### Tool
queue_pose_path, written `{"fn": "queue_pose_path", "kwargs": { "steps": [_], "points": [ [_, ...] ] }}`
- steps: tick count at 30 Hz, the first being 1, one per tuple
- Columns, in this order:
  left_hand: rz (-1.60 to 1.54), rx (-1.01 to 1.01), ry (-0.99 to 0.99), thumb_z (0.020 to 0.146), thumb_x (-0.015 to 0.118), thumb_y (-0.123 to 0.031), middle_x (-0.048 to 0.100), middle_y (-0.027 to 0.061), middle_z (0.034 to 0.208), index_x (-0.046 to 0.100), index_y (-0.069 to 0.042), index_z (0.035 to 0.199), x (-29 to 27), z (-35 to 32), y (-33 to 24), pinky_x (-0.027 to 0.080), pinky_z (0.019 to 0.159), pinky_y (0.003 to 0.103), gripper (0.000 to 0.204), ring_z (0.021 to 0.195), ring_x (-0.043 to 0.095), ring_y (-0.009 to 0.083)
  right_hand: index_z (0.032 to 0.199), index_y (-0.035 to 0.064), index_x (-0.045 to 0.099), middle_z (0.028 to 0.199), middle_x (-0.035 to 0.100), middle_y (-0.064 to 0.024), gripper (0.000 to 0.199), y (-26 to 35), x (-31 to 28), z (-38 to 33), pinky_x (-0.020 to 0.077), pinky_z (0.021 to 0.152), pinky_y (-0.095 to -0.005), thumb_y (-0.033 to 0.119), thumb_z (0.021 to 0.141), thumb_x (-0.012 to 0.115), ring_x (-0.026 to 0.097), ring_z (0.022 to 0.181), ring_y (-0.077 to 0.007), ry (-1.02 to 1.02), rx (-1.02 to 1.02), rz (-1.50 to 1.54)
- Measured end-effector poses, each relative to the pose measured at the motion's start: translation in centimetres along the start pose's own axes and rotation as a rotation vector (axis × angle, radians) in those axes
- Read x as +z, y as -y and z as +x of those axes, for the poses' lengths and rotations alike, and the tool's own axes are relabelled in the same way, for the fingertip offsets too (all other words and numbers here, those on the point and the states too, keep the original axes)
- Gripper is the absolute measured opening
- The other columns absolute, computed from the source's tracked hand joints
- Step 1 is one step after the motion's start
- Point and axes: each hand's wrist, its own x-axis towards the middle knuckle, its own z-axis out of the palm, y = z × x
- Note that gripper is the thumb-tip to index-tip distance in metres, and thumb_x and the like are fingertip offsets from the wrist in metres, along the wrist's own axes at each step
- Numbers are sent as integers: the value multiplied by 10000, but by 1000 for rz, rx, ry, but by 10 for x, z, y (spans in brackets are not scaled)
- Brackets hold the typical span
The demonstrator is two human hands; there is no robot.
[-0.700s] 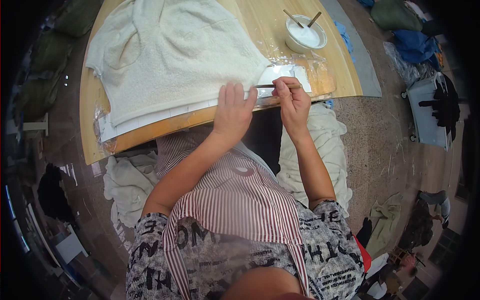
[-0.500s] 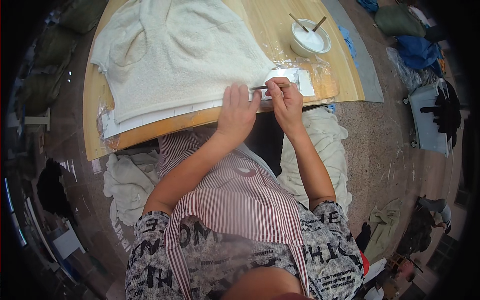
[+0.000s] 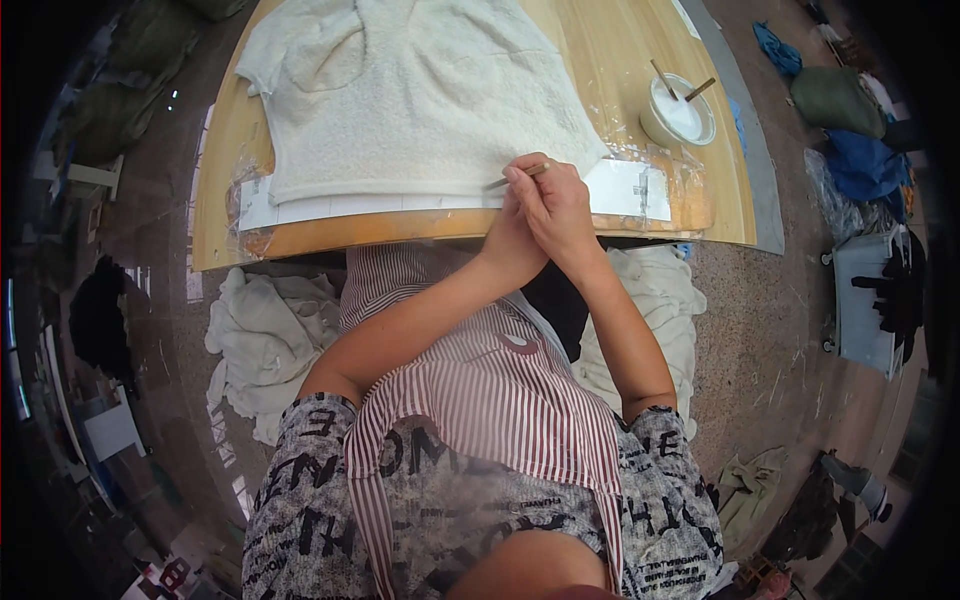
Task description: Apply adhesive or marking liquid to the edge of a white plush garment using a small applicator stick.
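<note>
Striped apron point(image 3: 480, 400) hanging nearest. Right hand point(image 3: 562, 205) pinching thin stick point(image 3: 520, 177), fingers pressed together around it, tip touching lower edge of white fleece garment point(image 3: 420, 90). Left hand point(image 3: 512, 240) tucking under right; its fingers hidden, cannot tell. White rectangular paper sheet point(image 3: 620, 188) lying under plastic film at bench point(image 3: 620, 50) edge. White bowl point(image 3: 680, 112) holding two sticks, sitting farther right.

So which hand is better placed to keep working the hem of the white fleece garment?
Probably the right hand: it pinches a thin wooden stick whose tip lies at the white fleece garment's lower edge. The left hand sits beneath it, mostly hidden, nearer the wooden table edge.
</note>
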Motion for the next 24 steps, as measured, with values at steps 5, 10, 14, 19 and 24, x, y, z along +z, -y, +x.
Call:
{"fn": "queue_pose_path", "kwargs": {
  "steps": [5,10,14,19,24],
  "points": [
    [-189,25,-391,870,528,-191,484,226,1253,423,13,1296,1,-4,2,322,1025,494,483,1236,426,343,928,29,651,741,648,-68,133,15,11,6,453,670,-265,151,896,613,592,678,-168,-122,116,138],
    [109,4,-471,790,542,-157,514,202,1151,482,1,1239,-7,5,-1,388,962,503,479,1115,497,383,899,25,647,745,645,-68,151,40,57,24,452,664,-255,171,897,606,616,692,-152,33,63,93],
    [212,17,-488,788,516,-178,521,223,1128,504,3,1230,-13,5,2,387,969,509,477,1089,510,398,879,34,647,711,647,-105,151,48,71,34,460,715,-369,178,872,601,615,754,-261,96,-89,53],
    [254,5,-501,791,504,-193,525,242,1102,515,8,1214,-15,3,3,382,977,514,469,1065,517,419,886,35,645,685,623,-137,126,62,85,38,464,666,-403,151,875,596,601,704,-312,23,11,237],
    [160,45,-485,803,484,-210,517,253,1114,515,36,1201,-19,2,6,357,1000,518,469,1090,489,428,906,41,647,723,645,-146,124,78,134,60,478,639,-386,147,883,588,627,704,-304,151,-128,215]
  ]
}}
